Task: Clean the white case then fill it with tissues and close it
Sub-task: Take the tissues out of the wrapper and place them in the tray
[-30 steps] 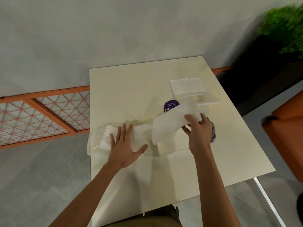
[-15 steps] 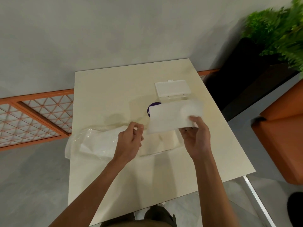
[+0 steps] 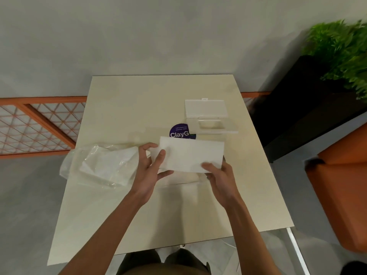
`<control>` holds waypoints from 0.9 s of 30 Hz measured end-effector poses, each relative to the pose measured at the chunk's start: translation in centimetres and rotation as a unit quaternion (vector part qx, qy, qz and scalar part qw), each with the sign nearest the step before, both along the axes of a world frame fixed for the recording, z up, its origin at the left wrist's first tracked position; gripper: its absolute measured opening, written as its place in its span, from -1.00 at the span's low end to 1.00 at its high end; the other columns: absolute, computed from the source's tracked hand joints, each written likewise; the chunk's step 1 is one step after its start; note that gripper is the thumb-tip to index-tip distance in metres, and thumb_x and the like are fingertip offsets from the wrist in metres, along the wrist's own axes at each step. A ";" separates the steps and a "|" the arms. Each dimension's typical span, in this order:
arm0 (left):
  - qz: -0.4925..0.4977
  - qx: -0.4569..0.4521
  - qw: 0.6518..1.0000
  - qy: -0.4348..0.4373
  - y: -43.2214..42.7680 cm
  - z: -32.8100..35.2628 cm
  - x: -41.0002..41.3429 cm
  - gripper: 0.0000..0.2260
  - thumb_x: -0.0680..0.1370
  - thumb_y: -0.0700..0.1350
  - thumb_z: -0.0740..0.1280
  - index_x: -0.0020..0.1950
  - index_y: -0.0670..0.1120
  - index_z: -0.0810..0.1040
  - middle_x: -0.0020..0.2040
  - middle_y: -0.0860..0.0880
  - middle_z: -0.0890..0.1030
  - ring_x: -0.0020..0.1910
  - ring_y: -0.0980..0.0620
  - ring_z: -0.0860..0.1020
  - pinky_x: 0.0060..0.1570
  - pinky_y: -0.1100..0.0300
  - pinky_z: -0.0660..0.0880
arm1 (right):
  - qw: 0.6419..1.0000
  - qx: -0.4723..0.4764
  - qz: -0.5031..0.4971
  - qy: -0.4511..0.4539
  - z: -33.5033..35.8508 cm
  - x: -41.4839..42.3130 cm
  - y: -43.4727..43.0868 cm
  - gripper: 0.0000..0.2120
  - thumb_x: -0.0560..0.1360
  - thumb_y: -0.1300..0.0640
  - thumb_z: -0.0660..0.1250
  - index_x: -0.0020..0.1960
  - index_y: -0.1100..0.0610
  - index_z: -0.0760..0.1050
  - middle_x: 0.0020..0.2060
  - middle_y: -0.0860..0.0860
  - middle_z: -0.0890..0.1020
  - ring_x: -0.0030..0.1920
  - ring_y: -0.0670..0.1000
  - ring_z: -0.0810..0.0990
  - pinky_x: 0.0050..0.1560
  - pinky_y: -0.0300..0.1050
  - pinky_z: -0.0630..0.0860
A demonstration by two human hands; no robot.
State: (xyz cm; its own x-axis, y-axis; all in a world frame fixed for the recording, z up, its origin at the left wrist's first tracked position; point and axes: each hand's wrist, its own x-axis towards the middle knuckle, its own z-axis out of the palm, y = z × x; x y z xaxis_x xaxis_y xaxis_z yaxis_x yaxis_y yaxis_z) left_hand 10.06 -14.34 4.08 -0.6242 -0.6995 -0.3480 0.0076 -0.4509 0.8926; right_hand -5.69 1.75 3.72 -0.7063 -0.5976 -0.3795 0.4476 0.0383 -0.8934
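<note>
A person sits at a cream bench (image 3: 139, 205), seen from above, with both bare arms reaching forward. Both hands hold one folded white tissue (image 3: 192, 155) flat and level above the middle of the bench. The left hand (image 3: 151, 169) pinches the tissue's left end, with the thumb on top and the fingers curled behind. The right hand (image 3: 220, 175) grips the near right corner, with the thumb pressed on top and the fingers underneath.

The white case (image 3: 206, 109) lies open beyond the tissue, towards the far right corner of the bench. Its lid is folded back towards the far edge, and its base faces the person. Neither hand touches it.

A round purple sticker (image 3: 179, 132) sits on the bench just left of the case, partly hidden by the tissue. A crumpled clear plastic bag (image 3: 99, 167) holding more white tissues lies at the left edge, just beside the left hand.

Off the bench are a green plant (image 3: 341, 46) at the far right, an orange seat (image 3: 341, 185) on the right, and an orange lattice rail (image 3: 35, 126) on the left.
</note>
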 end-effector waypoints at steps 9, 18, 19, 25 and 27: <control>0.049 0.012 0.998 -0.033 0.7 -0.8 0.3 -0.70 0.63 0.09 0.42 0.31 0.06 0.50 0.25 -0.07 0.66 0.23 0.01 0.66 0.12 -0.04 0.67 | 0.993 -0.013 0.109 0.039 -0.2 -0.1 0.6 -0.42 0.54 0.57 0.28 0.09 -0.08 0.77 0.16 0.09 0.76 0.29 0.18 0.68 0.44 0.24 0.49; 0.050 -0.065 0.995 -0.057 -0.2 -1.0 1.5 -0.85 0.66 0.03 0.41 0.01 -0.03 0.67 -0.06 -0.03 0.69 -0.04 0.02 0.62 0.02 0.02 0.59 | 0.998 0.037 0.041 0.035 0.4 1.3 -0.7 -0.85 0.64 0.15 0.46 0.19 0.05 0.74 0.14 0.00 0.78 0.21 0.09 0.74 0.33 0.16 0.61; 0.061 -0.083 0.992 -0.074 -0.3 -1.1 1.6 -0.79 0.65 0.02 0.42 -0.17 0.03 0.62 -0.21 0.03 0.59 -0.19 0.06 0.52 -0.11 0.11 0.51 | 0.996 0.062 0.028 0.055 0.2 1.4 -0.8 -0.85 0.62 0.09 0.50 0.17 0.08 0.73 0.08 -0.01 0.79 0.15 0.07 0.76 0.26 0.13 0.64; 0.050 -0.152 0.972 -0.173 -0.8 -2.7 2.6 -0.72 0.71 0.07 0.29 -0.13 -0.02 0.40 -0.31 0.14 0.30 -0.32 0.12 0.26 -0.24 0.22 0.27 | 0.972 0.170 -0.046 0.154 -1.5 2.4 -2.2 -0.66 0.52 -0.08 0.59 0.05 0.07 0.51 -0.08 0.00 0.73 -0.04 0.10 0.71 0.02 0.01 0.65; 0.035 -0.165 0.965 -0.201 -0.9 -3.4 2.7 -0.75 0.73 0.05 0.23 0.03 -0.12 0.38 -0.24 0.07 0.32 -0.27 0.07 0.30 -0.17 0.14 0.32 | 0.967 0.184 -0.023 0.178 -1.9 2.7 -2.5 -0.59 0.54 -0.17 0.54 0.17 -0.03 0.41 0.08 -0.02 0.69 0.11 0.06 0.70 0.12 0.05 0.64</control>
